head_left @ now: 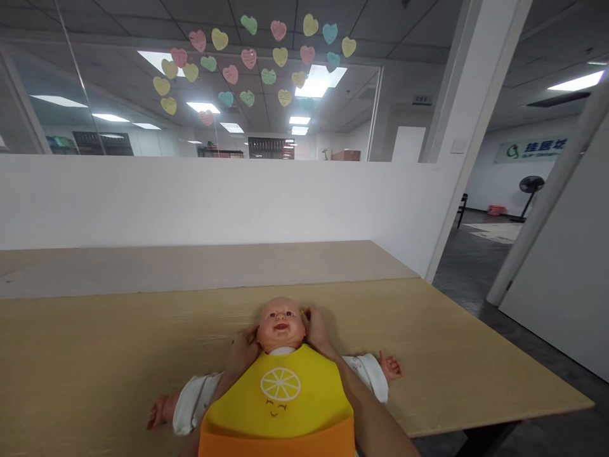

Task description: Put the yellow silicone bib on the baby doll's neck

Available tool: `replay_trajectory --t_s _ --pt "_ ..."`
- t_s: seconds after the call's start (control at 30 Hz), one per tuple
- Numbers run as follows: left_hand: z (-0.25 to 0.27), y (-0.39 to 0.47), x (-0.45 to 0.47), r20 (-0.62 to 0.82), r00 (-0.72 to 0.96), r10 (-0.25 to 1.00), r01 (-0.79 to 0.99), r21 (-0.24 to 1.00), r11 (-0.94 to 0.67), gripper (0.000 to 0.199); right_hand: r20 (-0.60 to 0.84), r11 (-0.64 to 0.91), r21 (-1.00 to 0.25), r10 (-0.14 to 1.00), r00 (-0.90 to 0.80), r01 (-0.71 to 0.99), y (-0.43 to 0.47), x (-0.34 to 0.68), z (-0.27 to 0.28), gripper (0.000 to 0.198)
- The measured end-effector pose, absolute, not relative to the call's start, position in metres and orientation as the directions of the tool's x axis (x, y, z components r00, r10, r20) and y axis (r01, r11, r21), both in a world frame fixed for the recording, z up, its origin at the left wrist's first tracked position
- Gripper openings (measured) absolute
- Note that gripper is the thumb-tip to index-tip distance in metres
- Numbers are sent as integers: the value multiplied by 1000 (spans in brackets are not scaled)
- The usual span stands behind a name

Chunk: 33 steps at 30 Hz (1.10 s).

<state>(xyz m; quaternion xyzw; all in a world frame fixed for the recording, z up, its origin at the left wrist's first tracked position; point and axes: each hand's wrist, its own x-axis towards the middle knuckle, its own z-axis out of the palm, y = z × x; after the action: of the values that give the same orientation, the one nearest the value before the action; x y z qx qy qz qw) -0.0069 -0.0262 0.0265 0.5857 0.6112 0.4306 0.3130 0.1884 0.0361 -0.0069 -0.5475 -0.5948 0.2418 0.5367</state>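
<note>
A baby doll [280, 322] in white clothing lies on its back, arms spread to both sides. A yellow bib [304, 397] with a white lemon slice, a smiling face and an orange lower pocket covers its chest. My left hand [244, 349] is curled against one side of the doll's head and neck; its fingertips and what they hold are hidden. On the other side, my right hand [316, 329] is closed beside the doll's ear, a small yellow bit of the bib showing at its fingertips. Both forearms pass along the bib's edges.
The doll lies on a wooden table [451, 355], its right edge angling toward the front. A low white wall [214, 200] with glass above stands behind. Heart-shaped notes [248, 59] stick to the glass. To the right are a doorway, a door [561, 273] and a standing fan [530, 185].
</note>
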Motion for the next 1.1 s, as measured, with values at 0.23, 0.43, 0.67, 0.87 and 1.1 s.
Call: replay_trajectory --t_s 0.23,0.43,0.67,0.87,1.1 --pt "30 -30 -15 85 -152 985 454 891 -7 30 236 75 -823 947 218 563 36 199 9 15" --pt "32 -34 -29 78 -270 960 113 992 -48 49 209 154 -953 958 195 262 20 223 27 15" --pt "91 -65 -17 116 -59 991 -56 991 -120 58 503 496 -859 863 36 123 -43 211 88 26" --pt "109 -87 -8 253 12 967 -32 967 -252 42 757 800 -546 598 -263 248 -79 177 127 14" --pt "105 -100 -10 299 103 949 -45 954 -296 42 816 882 -407 468 -339 237 -73 166 115 17"
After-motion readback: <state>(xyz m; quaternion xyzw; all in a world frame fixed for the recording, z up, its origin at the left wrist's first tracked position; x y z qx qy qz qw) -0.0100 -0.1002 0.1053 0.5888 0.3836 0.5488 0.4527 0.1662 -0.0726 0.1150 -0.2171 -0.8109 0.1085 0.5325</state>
